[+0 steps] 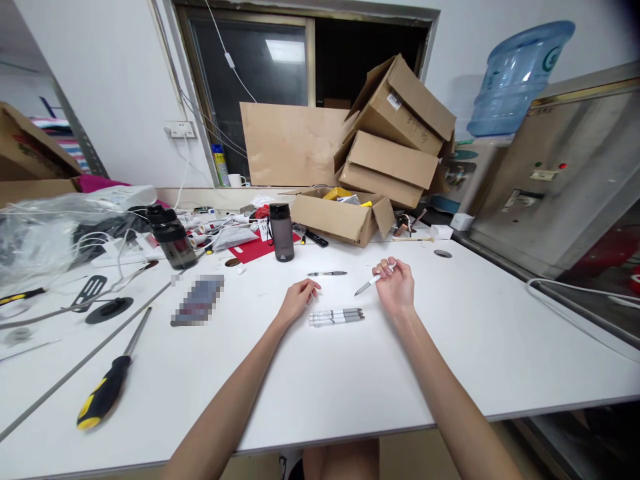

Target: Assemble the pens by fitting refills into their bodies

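**White tbl (320, 393), R hand (396, 290), held pen (369, 287)**

Most of the foreground is taken up by the white tbl. At its back, R of centre, two tilted cartons (393, 167) are stacked, w/ a blue water jug (517, 83) mounted on a dispenser (470, 170) farther R. A low open carton (325, 217) is set in front of the stack; a grey drink bottle (283, 233) is stood just L of it. A screwdriver (113, 383) is seen near the L front, well apart from the hands.

The L hand (299, 299) is held low at the tbl, fingers loosely bent, nothing visible in it. By the R hand, the held pen (white barrel, grey grip) is pinched toward its rear, pt. angled down & L; whether the tbl is touched by the pt. can't be told.

Between the hands & slightly nearer, a pen row (337, 317) is laid side by side, grey ends R; exact no. unclear. Beyond it, a single pen (327, 273) is laid crosswise.

As judged, the pinch is best kept light, the pt. clear of the palm, the row unbrushed by either wrist & steadied, if nec., w/ L fingertips.
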A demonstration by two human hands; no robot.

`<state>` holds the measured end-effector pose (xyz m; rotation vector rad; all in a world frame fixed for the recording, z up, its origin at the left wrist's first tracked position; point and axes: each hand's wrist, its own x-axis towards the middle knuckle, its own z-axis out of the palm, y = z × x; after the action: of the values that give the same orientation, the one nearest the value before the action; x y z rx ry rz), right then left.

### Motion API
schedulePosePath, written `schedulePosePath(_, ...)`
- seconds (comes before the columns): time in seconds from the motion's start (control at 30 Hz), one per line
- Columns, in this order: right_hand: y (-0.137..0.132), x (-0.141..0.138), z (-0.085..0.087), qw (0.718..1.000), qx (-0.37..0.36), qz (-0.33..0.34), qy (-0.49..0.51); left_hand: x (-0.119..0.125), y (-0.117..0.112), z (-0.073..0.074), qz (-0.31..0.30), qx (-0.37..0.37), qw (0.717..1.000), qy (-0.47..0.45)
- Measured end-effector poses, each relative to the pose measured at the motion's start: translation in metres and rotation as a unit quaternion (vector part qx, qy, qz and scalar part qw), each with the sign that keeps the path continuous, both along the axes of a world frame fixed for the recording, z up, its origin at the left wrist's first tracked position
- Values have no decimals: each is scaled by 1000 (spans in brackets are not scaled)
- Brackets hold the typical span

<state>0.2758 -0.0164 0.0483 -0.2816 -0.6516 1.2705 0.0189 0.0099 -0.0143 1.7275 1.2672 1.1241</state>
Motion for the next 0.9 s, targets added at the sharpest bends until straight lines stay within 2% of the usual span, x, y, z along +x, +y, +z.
schedulePosePath(0.17,0,4,0,1000,-8,-7,22,0,-1,1,-2,-3,1000,1)
schedulePosePath(0.43,-2,6,0,995,18,38,86,0,-2,2,-7,-2,1000,0)
schedulePosePath(0.7,0,9,0,996,9,26,89,-1,1,-3,-12,-6,1000,-3)
schedulePosePath(0.9,0,11,-1,996,8,37,85,-1,0,0,-17,-2,1000,-3)
